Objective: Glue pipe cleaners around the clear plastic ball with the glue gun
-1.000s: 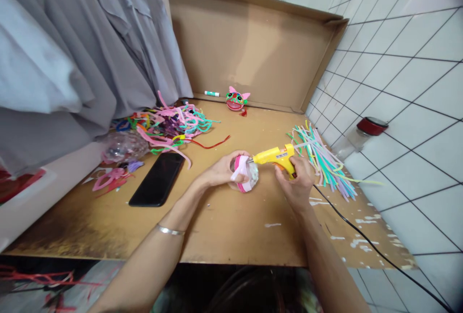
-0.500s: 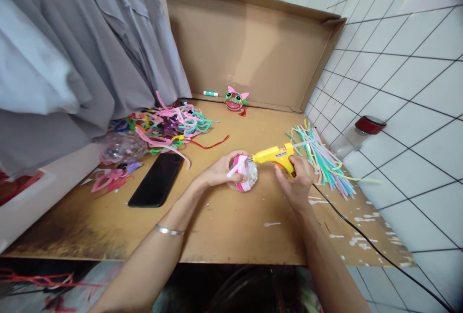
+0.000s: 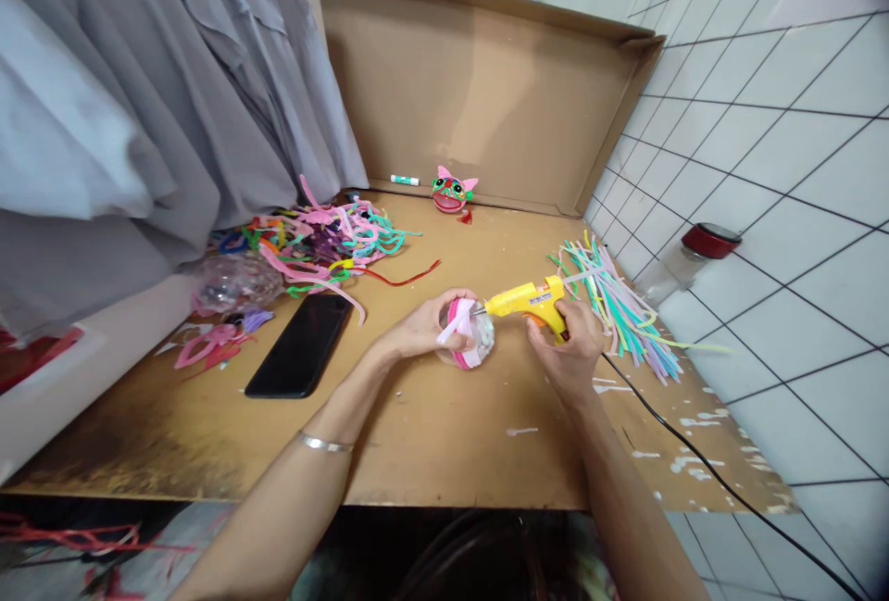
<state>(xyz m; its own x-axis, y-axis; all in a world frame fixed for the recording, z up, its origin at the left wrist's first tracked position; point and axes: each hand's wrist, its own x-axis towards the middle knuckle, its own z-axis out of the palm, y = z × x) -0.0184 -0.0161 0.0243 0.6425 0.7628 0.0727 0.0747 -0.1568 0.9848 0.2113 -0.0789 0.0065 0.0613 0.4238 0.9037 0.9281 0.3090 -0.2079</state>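
My left hand is closed around a small, clear round piece wrapped in pink and pale pipe cleaners. A pale lilac strip lies across its front, under my thumb. In my right hand is a yellow hot glue gun, gripped by its handle. Its metal nozzle points left and meets the upper edge of the wrapped piece; whether glue is flowing I cannot tell. A glue stick sticks out of the gun's back end.
A black phone lies left of my left hand. Tangled pipe cleaners are heaped behind it, and straight ones lie at right. A cat-eared ornament and a glue tube stand at the cardboard. A black cord trails right.
Almost nothing differs. Both hands, the glue gun and the wrapped piece stay in place, the nozzle still at its upper edge.
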